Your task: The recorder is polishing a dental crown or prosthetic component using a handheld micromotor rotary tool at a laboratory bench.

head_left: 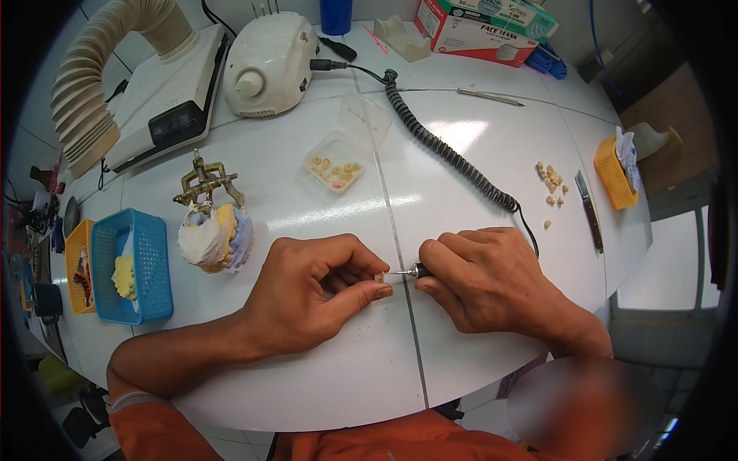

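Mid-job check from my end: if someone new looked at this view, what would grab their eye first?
Probably the centre, where the left hand pinches a small pale piece and the right hand points a thin-tipped tool at it. Next, the black coiled cord curving down toward the right hand, and the ribbed cream hose arching at upper left.
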Motion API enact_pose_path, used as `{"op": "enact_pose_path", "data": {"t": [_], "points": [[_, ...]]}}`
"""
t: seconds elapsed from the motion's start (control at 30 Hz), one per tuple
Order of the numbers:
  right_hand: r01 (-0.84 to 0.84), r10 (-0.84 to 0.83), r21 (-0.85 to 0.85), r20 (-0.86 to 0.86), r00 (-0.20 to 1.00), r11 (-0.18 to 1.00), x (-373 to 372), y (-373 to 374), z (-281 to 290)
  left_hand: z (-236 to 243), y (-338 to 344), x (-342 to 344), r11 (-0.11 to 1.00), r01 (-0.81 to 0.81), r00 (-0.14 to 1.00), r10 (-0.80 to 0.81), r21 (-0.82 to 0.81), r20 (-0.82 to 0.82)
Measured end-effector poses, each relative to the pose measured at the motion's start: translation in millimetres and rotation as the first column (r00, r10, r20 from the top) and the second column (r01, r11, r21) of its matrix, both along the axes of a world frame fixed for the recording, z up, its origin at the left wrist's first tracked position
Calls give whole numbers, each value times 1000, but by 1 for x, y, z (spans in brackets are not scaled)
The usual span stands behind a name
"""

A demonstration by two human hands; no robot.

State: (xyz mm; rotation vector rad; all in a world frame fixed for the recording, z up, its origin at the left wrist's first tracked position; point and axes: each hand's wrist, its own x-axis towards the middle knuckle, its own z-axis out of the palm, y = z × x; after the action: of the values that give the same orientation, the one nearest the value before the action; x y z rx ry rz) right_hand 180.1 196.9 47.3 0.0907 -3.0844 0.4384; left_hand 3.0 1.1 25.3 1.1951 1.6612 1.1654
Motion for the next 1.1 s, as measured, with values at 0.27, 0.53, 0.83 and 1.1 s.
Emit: {"op": "enact_pose_path", "data": {"t": [0.27,0.53,0.83,1.1], "points": [[14,-14,2,-1,1000,1000,0,0,1,-1,0,0,1000,3,1000,-3,3,12],[-30,30,-5,-6,1000,1000,0,2,1,-1,0,0,1000,3,1000,-3,2,-9],[7,-7,-6,-2,1000,1000,-1,0,0,-1,-1,0,1000,6,1000,-6,1,6],[2,-2,-20,3,1000,1000,0,2,1,-2,-1,0,1000,7,1000,-7,-2,-4]]}}
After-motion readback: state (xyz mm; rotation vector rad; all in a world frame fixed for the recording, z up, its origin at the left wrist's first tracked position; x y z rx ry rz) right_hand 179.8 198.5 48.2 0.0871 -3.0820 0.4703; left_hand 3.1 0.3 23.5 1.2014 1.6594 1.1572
